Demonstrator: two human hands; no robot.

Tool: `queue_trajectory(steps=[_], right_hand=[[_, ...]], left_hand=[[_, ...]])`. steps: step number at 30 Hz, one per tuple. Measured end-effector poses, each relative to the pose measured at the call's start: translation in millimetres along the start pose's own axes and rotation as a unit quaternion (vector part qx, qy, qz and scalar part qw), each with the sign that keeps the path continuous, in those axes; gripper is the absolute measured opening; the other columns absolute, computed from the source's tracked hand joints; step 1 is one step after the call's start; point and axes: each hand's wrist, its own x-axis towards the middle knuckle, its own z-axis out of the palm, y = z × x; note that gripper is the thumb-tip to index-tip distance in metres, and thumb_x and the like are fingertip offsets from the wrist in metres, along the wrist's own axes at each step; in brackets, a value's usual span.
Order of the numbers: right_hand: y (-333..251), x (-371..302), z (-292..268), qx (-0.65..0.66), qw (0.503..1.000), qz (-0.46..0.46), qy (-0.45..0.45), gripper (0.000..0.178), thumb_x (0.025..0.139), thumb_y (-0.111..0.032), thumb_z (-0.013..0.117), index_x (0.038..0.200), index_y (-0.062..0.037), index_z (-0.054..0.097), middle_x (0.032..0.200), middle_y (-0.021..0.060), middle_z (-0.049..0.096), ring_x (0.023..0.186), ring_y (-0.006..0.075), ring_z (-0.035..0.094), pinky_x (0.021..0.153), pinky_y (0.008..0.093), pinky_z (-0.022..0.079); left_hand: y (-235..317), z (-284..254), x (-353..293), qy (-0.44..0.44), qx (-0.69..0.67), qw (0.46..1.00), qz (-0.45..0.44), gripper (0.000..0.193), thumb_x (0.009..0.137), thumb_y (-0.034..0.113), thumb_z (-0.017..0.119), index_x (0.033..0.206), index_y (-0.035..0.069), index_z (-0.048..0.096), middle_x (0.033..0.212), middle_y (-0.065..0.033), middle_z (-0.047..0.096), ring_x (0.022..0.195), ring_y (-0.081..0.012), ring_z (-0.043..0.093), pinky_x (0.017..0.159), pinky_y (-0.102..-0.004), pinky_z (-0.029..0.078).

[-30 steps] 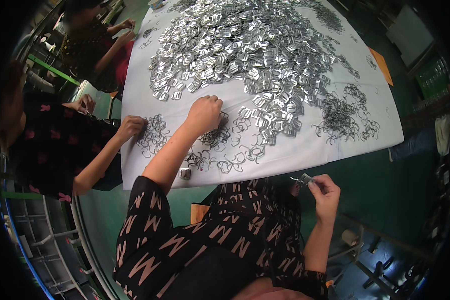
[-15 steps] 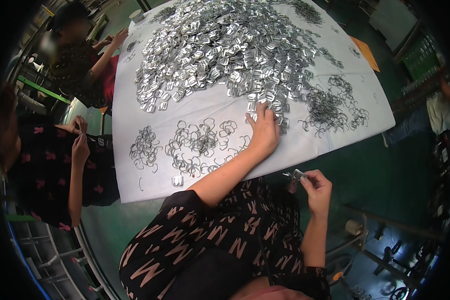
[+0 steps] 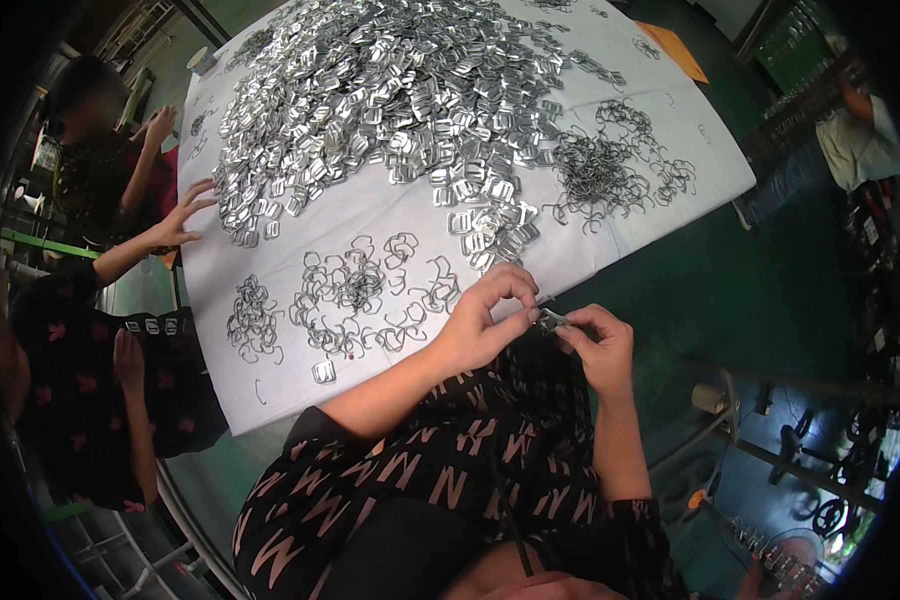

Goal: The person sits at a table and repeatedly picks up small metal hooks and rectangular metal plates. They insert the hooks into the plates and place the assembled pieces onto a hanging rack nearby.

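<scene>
My right hand [image 3: 600,345] is closed in a pinch on a small silver metal buckle [image 3: 550,320], just off the table's near edge. Thumb and fingers of my left hand [image 3: 488,318] are drawn together and meet the near side of that buckle. Whatever is between them is too small to make out. Beyond my left hand, loose flat buckles [image 3: 490,232] spill from a large heap of the same kind [image 3: 380,100]. Bent wire hooks [image 3: 360,285] lie in a loose pile left of my forearm.
The white-covered table [image 3: 370,210] also bears smaller hook piles at left [image 3: 255,322] and right [image 3: 615,165], and a lone buckle [image 3: 323,371]. A co-worker's hand [image 3: 182,215] reaches over the left edge; another person's hands [image 3: 155,128] are farther back. An orange sheet [image 3: 673,52] lies at the far right.
My left hand has drawn back from the front of the buckle heap to my right hand's buckle. The near co-worker's hand has moved up to the table. The whole view has shifted slightly.
</scene>
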Motion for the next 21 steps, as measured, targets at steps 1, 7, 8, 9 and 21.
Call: queue_trajectory(steps=[1, 7, 8, 9, 21], right_hand=[[-2, 1, 1, -0.012, 1.000, -0.007, -0.005, 0.011, 0.077, 0.004, 0.074, 0.085, 0.0039, 0.067, 0.075, 0.0026, 0.061, 0.070, 0.0086, 0.057, 0.064, 0.0225, 0.044], [-16, -2, 7, -0.075, 0.995, -0.065, -0.008, 0.012, 0.075, 0.002, 0.075, 0.084, 0.0028, 0.067, 0.075, 0.0054, 0.063, 0.069, 0.0116, 0.060, 0.063, 0.0246, 0.046], [-16, -3, 8, -0.087, 0.994, -0.066, -0.007, 0.012, 0.075, 0.002, 0.075, 0.083, 0.0027, 0.067, 0.075, 0.0058, 0.064, 0.069, 0.0122, 0.060, 0.063, 0.0248, 0.046], [-17, -3, 9, -0.099, 0.993, -0.068, -0.007, 0.012, 0.075, 0.001, 0.075, 0.083, 0.0026, 0.067, 0.075, 0.0062, 0.064, 0.069, 0.0128, 0.060, 0.063, 0.0251, 0.047], [8, 43, 17, -0.190, 0.971, -0.141, -0.039, 0.015, 0.078, -0.004, 0.070, 0.092, 0.0019, 0.068, 0.079, 0.0093, 0.061, 0.072, 0.0221, 0.061, 0.065, 0.0319, 0.049]], left_hand=[[1, 6, -5, 0.004, 0.014, 1.000, 0.010, 0.009, 0.085, 0.004, 0.063, 0.089, 0.003, 0.055, 0.110, -0.0103, 0.054, 0.105, -0.0202, 0.051, 0.096, -0.0324, 0.038], [-8, 26, -17, 0.045, 0.051, 0.997, 0.042, 0.010, 0.085, 0.004, 0.063, 0.090, 0.003, 0.054, 0.111, -0.0121, 0.055, 0.104, -0.0213, 0.053, 0.094, -0.0328, 0.039], [-10, 29, -18, 0.052, 0.052, 0.996, 0.050, 0.011, 0.085, 0.003, 0.062, 0.090, 0.003, 0.053, 0.110, -0.0124, 0.056, 0.103, -0.0213, 0.053, 0.092, -0.0324, 0.040], [-11, 32, -18, 0.059, 0.053, 0.995, 0.058, 0.012, 0.085, 0.003, 0.062, 0.091, 0.003, 0.052, 0.109, -0.0127, 0.056, 0.101, -0.0214, 0.054, 0.091, -0.0321, 0.041], [-24, 33, -33, 0.020, 0.110, 0.988, 0.104, 0.017, 0.086, -0.007, 0.056, 0.095, 0.002, 0.046, 0.105, -0.0178, 0.060, 0.093, -0.0275, 0.061, 0.084, -0.0346, 0.048]])
